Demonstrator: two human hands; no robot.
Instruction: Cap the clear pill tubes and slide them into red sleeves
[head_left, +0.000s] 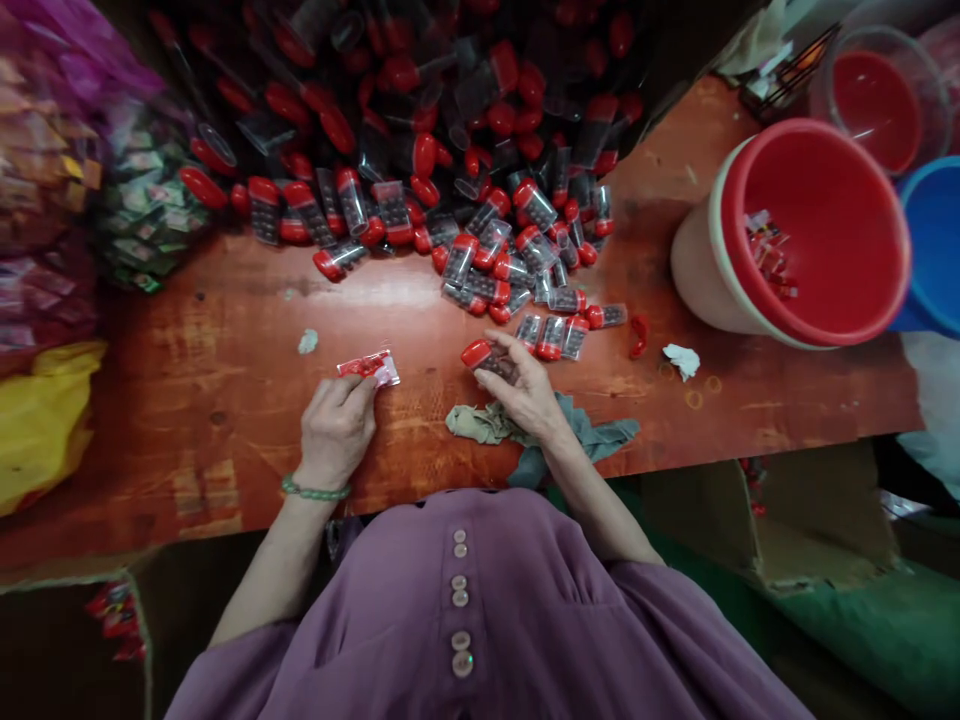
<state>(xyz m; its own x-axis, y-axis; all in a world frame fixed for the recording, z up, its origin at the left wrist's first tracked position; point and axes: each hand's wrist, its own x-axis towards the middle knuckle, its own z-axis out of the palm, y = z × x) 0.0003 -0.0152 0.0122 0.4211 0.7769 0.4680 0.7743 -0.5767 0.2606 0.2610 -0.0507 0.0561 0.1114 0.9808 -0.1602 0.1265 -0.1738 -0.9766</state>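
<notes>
Between the thumb and fingers of my left hand [337, 425] is a small red-and-white plastic packet [373, 369], just above the wooden table. A green bead bracelet [316, 490] circles that wrist. My right hand [526, 388] grips a clear container with a red cap [486, 358], its cap pointing left and dark round pieces inside. Beyond the hands lies a big pile of similar red-capped containers [457, 260]. Close by the right hand, several more of them [552, 337] lie in a short row. Grey-green cloths [592, 435] rest under and beside the right wrist.
On the right stand a red bucket [840, 240] with small packets inside, a blue tub [934, 240] and a clear tub [877, 100]. Bags of small packets [146, 190] and a yellow bag [45, 420] line the left. Cardboard boxes [817, 510] sit below the table's front edge.
</notes>
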